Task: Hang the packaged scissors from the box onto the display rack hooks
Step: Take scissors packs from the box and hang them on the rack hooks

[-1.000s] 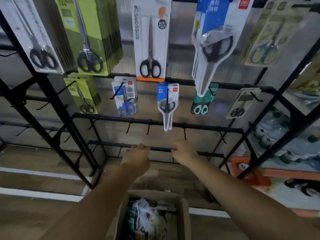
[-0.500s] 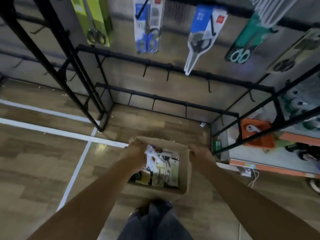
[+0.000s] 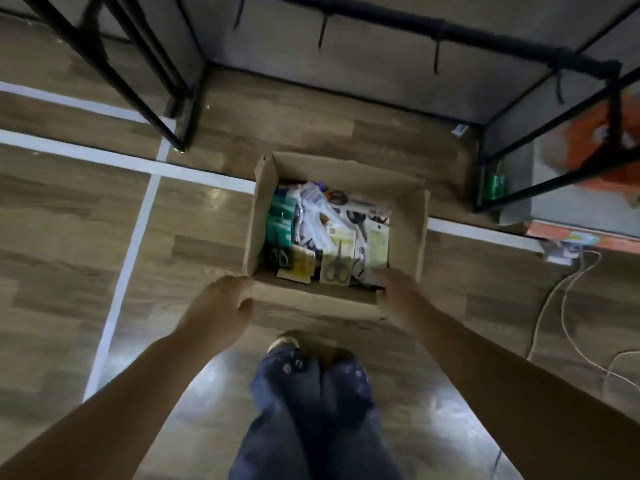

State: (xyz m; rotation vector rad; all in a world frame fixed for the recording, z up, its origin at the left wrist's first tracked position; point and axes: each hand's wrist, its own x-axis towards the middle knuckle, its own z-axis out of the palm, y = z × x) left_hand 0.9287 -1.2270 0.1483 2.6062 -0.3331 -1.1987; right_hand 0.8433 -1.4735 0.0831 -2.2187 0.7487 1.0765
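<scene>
Left hand (image 3: 221, 308) loosely curled, holding nothing, at box (image 3: 407, 237) near-left corner. Right hand (image 3: 401, 289) at near-right rim; grip impossible to tell. Packaged scissors (image 3: 334, 261) lay inside box, between hands.

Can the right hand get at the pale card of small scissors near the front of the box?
Probably yes. The right hand is at the box front right corner, the top is open, and the pale card lies on top of the pile just left of it, uncovered.
</scene>
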